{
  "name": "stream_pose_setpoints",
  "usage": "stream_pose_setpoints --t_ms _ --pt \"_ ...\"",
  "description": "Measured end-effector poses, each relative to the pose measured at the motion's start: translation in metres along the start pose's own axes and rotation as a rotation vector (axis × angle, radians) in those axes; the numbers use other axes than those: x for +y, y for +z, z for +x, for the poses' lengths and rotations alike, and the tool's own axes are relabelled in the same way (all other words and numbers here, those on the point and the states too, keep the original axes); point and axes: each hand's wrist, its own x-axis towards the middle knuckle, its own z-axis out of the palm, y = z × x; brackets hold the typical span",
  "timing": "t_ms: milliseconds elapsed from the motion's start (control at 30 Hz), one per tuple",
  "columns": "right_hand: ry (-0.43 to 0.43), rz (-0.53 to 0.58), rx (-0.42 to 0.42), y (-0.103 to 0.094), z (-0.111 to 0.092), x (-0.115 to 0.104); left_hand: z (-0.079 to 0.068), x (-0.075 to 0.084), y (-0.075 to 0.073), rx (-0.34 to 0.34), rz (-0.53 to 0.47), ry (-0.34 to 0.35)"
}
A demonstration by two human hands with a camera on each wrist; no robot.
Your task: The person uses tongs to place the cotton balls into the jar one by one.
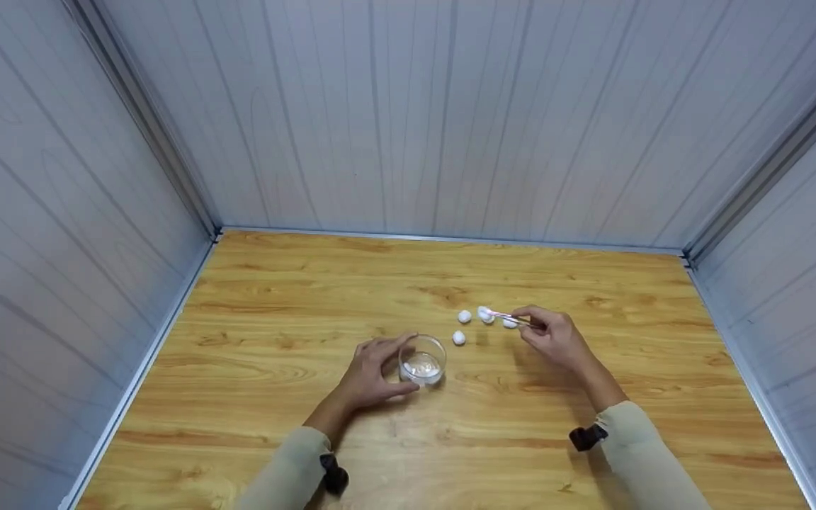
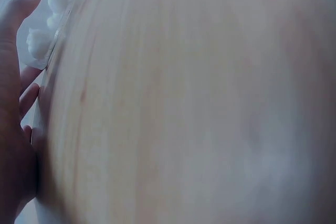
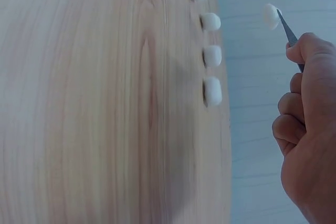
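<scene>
My left hand (image 1: 372,372) holds a clear glass bowl (image 1: 440,370) by its side, thumb and fingers spread round the wall. White cotton balls (image 2: 39,43) show through the glass in the left wrist view. In my right hand (image 1: 558,340) are metal tweezers (image 3: 289,31), pinched between thumb and fingers. Their tips grip one cotton ball (image 3: 270,16), raised above the table. Several other cotton balls lie on the wood to the right of the bowl, among them one (image 1: 464,316) farther back and one (image 1: 459,338) nearer the bowl.
The wood-grain table (image 1: 273,297) is bounded by pale panel walls (image 1: 408,120) at the back and both sides. A metal strip (image 1: 408,236) runs along the table's back edge. Black cameras (image 1: 335,476) are strapped at both sleeves.
</scene>
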Motion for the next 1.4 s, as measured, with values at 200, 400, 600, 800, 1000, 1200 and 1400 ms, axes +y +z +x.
stream_pose_setpoints --t_ms 200,400,600,800,1000,1200,1400 --pt "-0.036 0.009 -0.015 0.003 0.003 -0.007 0.000 0.001 -0.001 -0.009 -0.017 -0.012" --pt "-0.056 0.011 -0.034 0.007 0.005 -0.016 0.000 0.001 -0.001 -0.012 -0.026 -0.015" --pt "-0.083 0.007 -0.039 0.011 0.008 -0.024 -0.001 0.003 -0.003 -0.021 -0.020 -0.027" --pt "-0.118 0.023 -0.046 0.015 0.009 -0.032 -0.001 0.004 -0.003 -0.029 -0.027 -0.044" --pt "-0.149 0.023 -0.054 0.020 0.010 -0.037 -0.001 0.003 -0.003 -0.016 -0.030 -0.026" --pt "-0.164 0.040 -0.068 0.026 0.011 -0.041 0.000 0.002 -0.003 -0.025 -0.030 -0.029" --pt "-0.227 0.053 -0.065 0.033 0.012 -0.045 0.000 0.003 -0.003 -0.019 -0.026 -0.021"
